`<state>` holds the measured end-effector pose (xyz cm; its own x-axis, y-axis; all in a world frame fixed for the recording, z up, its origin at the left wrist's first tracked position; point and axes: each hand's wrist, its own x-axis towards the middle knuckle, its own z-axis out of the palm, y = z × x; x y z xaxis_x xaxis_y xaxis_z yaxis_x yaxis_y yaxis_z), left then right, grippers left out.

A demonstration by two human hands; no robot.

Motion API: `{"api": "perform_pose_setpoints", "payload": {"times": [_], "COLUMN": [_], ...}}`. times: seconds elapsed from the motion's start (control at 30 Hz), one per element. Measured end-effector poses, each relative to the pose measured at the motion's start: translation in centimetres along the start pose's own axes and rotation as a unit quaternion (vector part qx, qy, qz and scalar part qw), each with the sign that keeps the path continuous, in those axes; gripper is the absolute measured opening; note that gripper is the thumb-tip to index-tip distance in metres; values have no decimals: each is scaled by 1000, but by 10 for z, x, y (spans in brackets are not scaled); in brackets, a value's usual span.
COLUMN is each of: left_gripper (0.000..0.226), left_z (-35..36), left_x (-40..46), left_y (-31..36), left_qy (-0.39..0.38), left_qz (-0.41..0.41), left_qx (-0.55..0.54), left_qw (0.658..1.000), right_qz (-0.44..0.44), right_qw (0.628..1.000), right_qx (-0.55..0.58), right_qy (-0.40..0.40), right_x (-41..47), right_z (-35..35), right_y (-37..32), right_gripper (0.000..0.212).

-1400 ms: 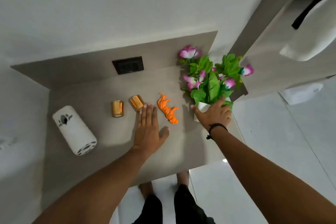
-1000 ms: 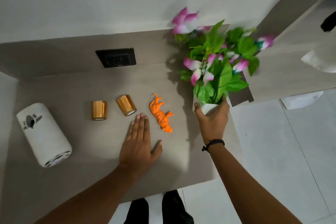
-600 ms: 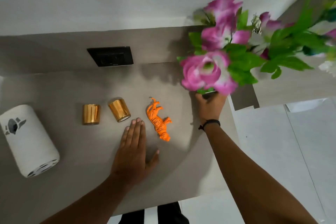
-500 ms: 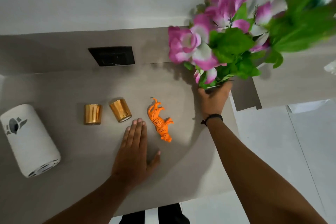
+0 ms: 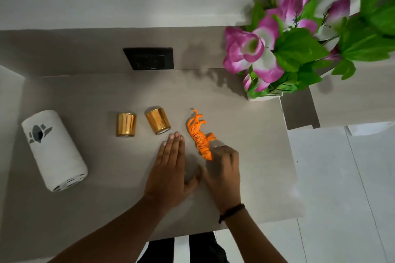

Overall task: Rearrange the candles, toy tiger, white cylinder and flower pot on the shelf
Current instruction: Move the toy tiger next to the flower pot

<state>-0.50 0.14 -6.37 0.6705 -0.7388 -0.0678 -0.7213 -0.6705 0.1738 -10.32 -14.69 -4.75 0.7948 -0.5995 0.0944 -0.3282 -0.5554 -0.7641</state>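
Note:
The white flower pot [image 5: 264,97] with pink flowers and green leaves stands at the shelf's back right corner, free of both hands. An orange toy tiger [image 5: 198,132] lies on its side mid-shelf. Left of it stand two gold candles [image 5: 126,127] [image 5: 158,121], the right one tilted. The white cylinder [image 5: 53,149] lies on its side at the far left. My left hand [image 5: 171,168] rests flat, fingers together, just in front of the right candle. My right hand [image 5: 224,168] is blurred, its curled fingertips at the tiger's near end; a grip cannot be made out.
The grey shelf [image 5: 256,177] ends at a front edge near my legs and a right edge beside the white tiled floor [image 5: 342,177]. A black socket plate [image 5: 149,58] sits in the back panel. A wooden door panel [image 5: 352,102] rises at the right.
My right hand carried the flower pot up and back, set it down at the shelf's back right corner, let go, and came over to the tiger's near end. My left hand stayed flat.

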Motion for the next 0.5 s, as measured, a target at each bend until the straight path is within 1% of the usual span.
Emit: {"api": "perform_pose_setpoints", "payload": {"times": [0.07,0.13,0.2,0.27,0.3,0.37,0.43,0.5], "left_gripper": [110,109,108,104,103,101,101,101], "left_z": [-1,-2,-3,-3,-4,-5,-5,-6], "left_x": [-1,-1,0,0,-1,-1,-1,-1], "left_y": [0,0,1,1,1,3,3,3], "left_qy": [-7,-7,-8,-3,-1,0,-2,-6], "left_qz": [-4,-5,-6,-9,-11,-15,-16,-17], "left_qx": [0,-1,-2,-4,-6,-12,-10,-7], "left_qw": [1000,1000,1000,1000,1000,1000,1000,1000], "right_qz": [31,37,16,0,8,70,157,221], "right_qw": [999,999,999,998,999,994,969,937], "right_qx": [5,-18,-52,-55,-35,59,157,218], "right_qy": [-34,-23,-2,17,28,61,107,159], "right_x": [-8,-4,4,14,19,29,45,66], "right_z": [8,12,13,11,9,5,4,4], "right_y": [-2,-4,-4,-7,-10,-18,-26,-29], "right_gripper": [55,45,34,30,29,30,28,23]}}
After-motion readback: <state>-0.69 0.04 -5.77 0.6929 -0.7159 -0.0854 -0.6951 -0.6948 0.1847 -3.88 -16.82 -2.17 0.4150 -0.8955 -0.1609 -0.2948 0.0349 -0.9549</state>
